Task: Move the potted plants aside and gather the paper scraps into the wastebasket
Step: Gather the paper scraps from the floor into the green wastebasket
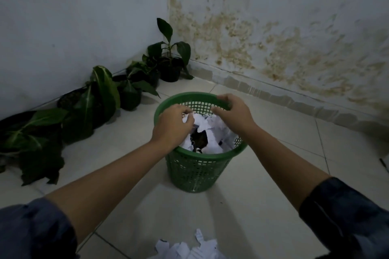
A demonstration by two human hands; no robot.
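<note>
Torn white paper scraps remain on the floor at 6 o'clock; both hands, left pinching paper, right loosely curled, empty into the green plastic mesh wastebasket; next, gather those

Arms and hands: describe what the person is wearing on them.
Both forearms are bare. The left hand and right hand have no gloves, rings or watch showing. Dark blue-grey sleeves are pushed up near the elbows, and the cloth looks faintly mottled in the dim light.
</note>
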